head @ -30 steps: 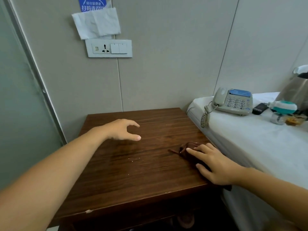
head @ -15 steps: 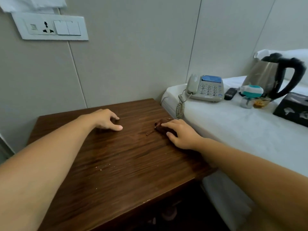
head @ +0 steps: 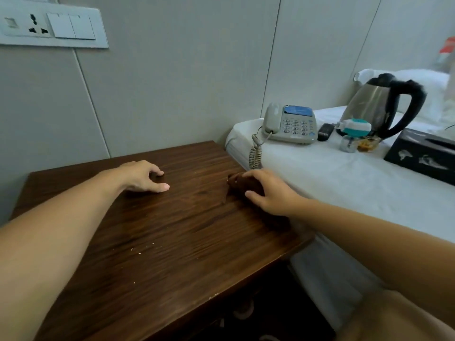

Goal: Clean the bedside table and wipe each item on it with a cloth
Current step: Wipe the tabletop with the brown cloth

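Here the right hand (head: 268, 193) lies over a dark brown cloth (head: 242, 184) with its fingers curled around it, pressing it down on the wooden bedside table (head: 172, 237) near the table's right edge. The left hand (head: 144, 177) holds nothing, its loosely bent fingertips touching the tabletop well to the left of the cloth. Beside the table's right edge, on a white sheet (head: 332, 178), sit a telephone (head: 290, 124), a kettle (head: 381, 107) and a black tissue box (head: 423, 153).

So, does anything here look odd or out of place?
Yes: the telephone, kettle and tissue box sit on the white bed, not the bedside table. Pale crumbs dot the table near its front, away from the cloth under the right hand.
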Demonstrator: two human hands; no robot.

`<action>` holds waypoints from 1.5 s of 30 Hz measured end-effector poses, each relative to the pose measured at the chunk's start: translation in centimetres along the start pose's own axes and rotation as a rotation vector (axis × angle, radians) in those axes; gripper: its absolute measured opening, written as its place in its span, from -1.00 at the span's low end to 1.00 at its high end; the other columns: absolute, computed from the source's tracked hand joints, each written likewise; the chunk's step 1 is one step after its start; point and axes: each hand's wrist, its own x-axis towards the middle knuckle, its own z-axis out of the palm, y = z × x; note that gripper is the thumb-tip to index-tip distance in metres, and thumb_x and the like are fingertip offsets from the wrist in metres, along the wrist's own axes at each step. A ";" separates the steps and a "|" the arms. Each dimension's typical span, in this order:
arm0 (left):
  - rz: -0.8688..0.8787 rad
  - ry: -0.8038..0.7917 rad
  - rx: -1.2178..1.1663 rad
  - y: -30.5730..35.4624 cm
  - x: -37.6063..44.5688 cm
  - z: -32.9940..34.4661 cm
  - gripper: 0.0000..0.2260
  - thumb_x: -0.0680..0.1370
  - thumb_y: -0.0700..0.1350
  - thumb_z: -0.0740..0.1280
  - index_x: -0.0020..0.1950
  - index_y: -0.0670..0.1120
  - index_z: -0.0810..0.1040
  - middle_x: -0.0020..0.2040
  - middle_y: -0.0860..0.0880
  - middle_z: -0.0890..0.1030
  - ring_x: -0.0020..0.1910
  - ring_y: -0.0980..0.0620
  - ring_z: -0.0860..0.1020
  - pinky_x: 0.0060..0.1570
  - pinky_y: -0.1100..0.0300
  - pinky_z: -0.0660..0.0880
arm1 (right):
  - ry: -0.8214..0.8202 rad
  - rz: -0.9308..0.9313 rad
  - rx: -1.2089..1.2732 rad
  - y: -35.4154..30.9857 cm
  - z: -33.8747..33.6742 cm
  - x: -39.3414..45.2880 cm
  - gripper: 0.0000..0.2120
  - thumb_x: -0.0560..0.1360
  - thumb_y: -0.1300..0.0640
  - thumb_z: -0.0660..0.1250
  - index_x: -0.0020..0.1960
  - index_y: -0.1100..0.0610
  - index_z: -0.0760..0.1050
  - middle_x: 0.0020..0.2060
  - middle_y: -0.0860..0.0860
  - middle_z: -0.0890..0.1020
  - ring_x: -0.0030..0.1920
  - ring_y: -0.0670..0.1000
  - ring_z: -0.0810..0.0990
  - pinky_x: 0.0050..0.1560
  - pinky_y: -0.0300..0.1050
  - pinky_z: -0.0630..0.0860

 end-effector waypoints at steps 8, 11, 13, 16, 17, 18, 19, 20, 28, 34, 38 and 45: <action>0.009 -0.036 0.055 0.6 0.5 -1.1 -0.23 0.34 0.48 0.46 0.46 0.13 0.51 0.49 0.00 0.48 0.45 -0.10 0.44 0.38 -0.03 0.42 | -0.191 -0.390 -0.068 -2.8 0.7 -4.1 -0.50 0.64 -0.03 0.27 0.55 0.03 0.36 0.26 0.01 0.47 0.20 0.05 0.44 0.31 -0.12 0.38; 0.018 -0.042 0.095 1.2 0.8 -1.8 -0.26 0.29 0.48 0.50 0.36 0.13 0.57 0.38 0.01 0.55 0.34 -0.06 0.52 0.25 0.04 0.48 | -0.161 -0.251 0.014 -2.6 0.9 -1.2 -0.57 0.60 -0.07 0.36 0.45 -0.04 0.47 0.17 -0.08 0.50 0.20 -0.05 0.45 0.29 -0.15 0.43; 0.021 -0.033 0.111 1.2 1.0 -1.8 -0.28 0.26 0.49 0.51 0.31 0.15 0.59 0.33 0.03 0.57 0.30 -0.05 0.53 0.20 0.05 0.49 | -0.042 -0.024 0.028 -1.6 1.9 3.6 -0.57 0.58 -0.04 0.40 0.42 -0.02 0.48 0.20 -0.04 0.54 0.27 -0.01 0.47 0.36 -0.07 0.43; 0.018 -0.027 0.126 0.6 1.0 -1.4 -0.26 0.25 0.54 0.47 0.33 0.20 0.57 0.29 0.04 0.58 0.24 -0.04 0.55 0.10 0.08 0.48 | 0.119 0.207 0.038 0.2 3.6 12.4 -0.57 0.55 -0.01 0.41 0.39 0.06 0.51 0.23 0.06 0.59 0.30 0.12 0.51 0.36 0.02 0.46; 0.019 -0.020 0.126 0.4 1.0 -1.2 -0.27 0.27 0.54 0.46 0.34 0.21 0.56 0.29 0.05 0.58 0.24 -0.03 0.55 0.10 0.08 0.48 | 0.128 0.231 0.036 0.7 4.0 15.0 -0.58 0.55 0.00 0.41 0.37 0.07 0.53 0.23 0.08 0.61 0.29 0.15 0.53 0.35 0.06 0.48; 0.021 -0.012 0.126 0.3 1.0 -1.1 -0.28 0.28 0.53 0.45 0.35 0.22 0.55 0.30 0.06 0.58 0.25 -0.03 0.55 0.10 0.08 0.49 | 0.115 0.239 0.027 1.3 4.5 17.5 -0.60 0.56 0.01 0.41 0.36 0.08 0.55 0.23 0.10 0.61 0.28 0.16 0.54 0.34 0.08 0.49; 0.025 -0.005 0.124 0.2 1.1 -1.0 -0.29 0.29 0.53 0.45 0.36 0.23 0.54 0.31 0.07 0.58 0.26 -0.02 0.55 0.12 0.08 0.49 | 0.090 0.234 0.024 1.8 5.0 19.5 -0.62 0.57 0.03 0.41 0.37 0.08 0.55 0.24 0.11 0.60 0.28 0.16 0.54 0.35 0.10 0.49; 0.026 -0.001 0.123 0.2 1.1 -0.9 -0.29 0.30 0.53 0.44 0.36 0.24 0.54 0.33 0.08 0.58 0.28 -0.02 0.54 0.15 0.06 0.51 | 0.059 0.229 0.028 2.2 5.5 21.3 -0.62 0.59 0.05 0.40 0.38 0.07 0.55 0.27 0.11 0.59 0.30 0.17 0.53 0.36 0.11 0.48; 0.029 0.007 0.144 0.3 1.6 -1.2 -0.31 0.27 0.53 0.45 0.31 0.24 0.56 0.30 0.09 0.59 0.28 -0.03 0.54 0.25 -0.02 0.52 | -0.100 0.136 -0.076 3.4 8.2 26.2 -0.58 0.64 0.05 0.23 0.49 -0.01 0.44 0.37 0.11 0.50 0.36 0.22 0.39 0.41 0.12 0.38; 0.004 -0.031 0.125 1.0 1.1 -1.8 -0.23 0.21 0.57 0.46 0.33 0.23 0.56 0.32 0.04 0.58 0.28 -0.08 0.54 0.25 -0.06 0.53 | -0.265 -0.193 -0.044 -3.0 6.8 18.3 -0.52 0.60 0.06 0.28 0.51 -0.04 0.40 0.22 0.00 0.46 0.20 0.04 0.36 0.28 -0.04 0.38; -0.007 -0.085 0.039 0.2 -0.3 -2.4 -0.24 0.37 0.46 0.45 0.50 0.19 0.46 0.50 0.05 0.46 0.45 -0.06 0.44 0.37 0.01 0.42 | -0.415 -0.307 0.038 -4.7 4.5 13.9 -0.61 0.56 -0.03 0.42 0.37 -0.07 0.53 0.10 -0.10 0.50 0.11 -0.10 0.48 0.12 -0.26 0.44; -0.016 -0.198 -0.033 -2.1 -0.9 -2.6 -0.42 0.58 -0.03 0.44 0.58 0.13 0.38 0.63 0.09 0.28 0.56 0.00 0.33 0.56 -0.01 0.26 | -0.066 0.029 0.036 0.3 5.6 21.6 -0.65 0.61 -0.07 0.35 0.38 -0.14 0.54 0.29 -0.04 0.63 0.30 0.11 0.56 0.34 0.15 0.45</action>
